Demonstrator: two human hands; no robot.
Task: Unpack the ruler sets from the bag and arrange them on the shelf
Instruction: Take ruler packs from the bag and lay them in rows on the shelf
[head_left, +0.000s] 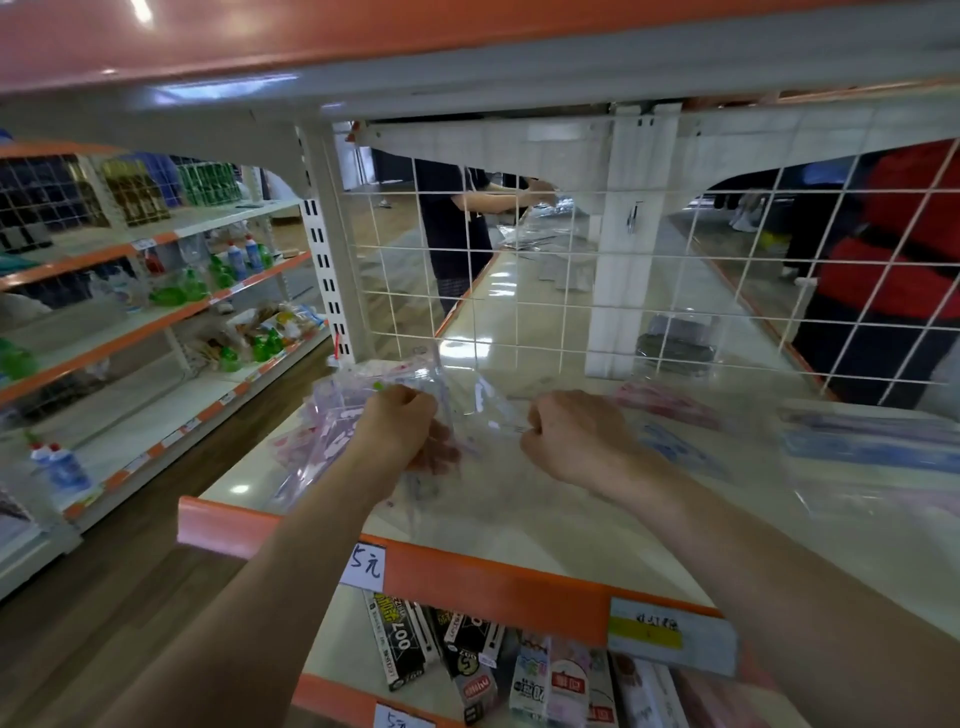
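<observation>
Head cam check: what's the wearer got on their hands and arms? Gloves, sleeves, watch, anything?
Left hand and right hand are bare, with no gloves. Left forearm and right forearm are uncovered to the frame edge, and no sleeve is in view. There is no watch, band or strap at either wrist. Rings cannot be judged because the fingers are mostly hidden.

clear bag (457, 395) – cream shelf (571, 525), orange edge (493, 577)

**What I can't make out from here**

The fingertips of my left hand (400, 421) disappear behind the crumpled clear plastic bag (332, 415). Its pink-and-white contents blur together. My right hand (571, 431) curls its fingertips out of my sight. The flat blue-and-purple plastic packs (872, 447) run off the right edge, and I can't read their print.
</observation>
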